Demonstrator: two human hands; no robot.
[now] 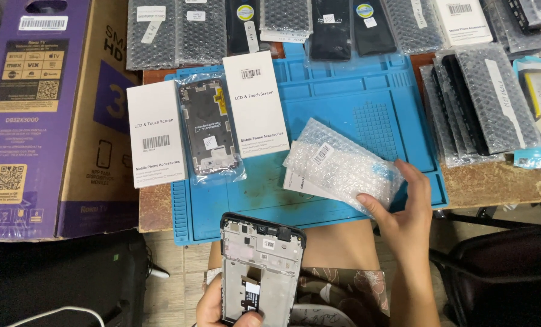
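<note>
Left hand [222, 310] gripping phone frame [259, 266], right hand [403, 209] pinching bubble-wrap pouch [343, 166] (contents hidden), blue mat [367, 103].

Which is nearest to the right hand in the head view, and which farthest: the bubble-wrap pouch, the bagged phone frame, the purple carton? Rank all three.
From the right hand:
1. Bubble-wrap pouch, under its fingers, mat centre.
2. Bagged phone frame, further left, between two white boxes.
3. Purple carton, far left edge.

White boxes [255, 103], blue mat [355, 97], carton [40, 115]
</note>
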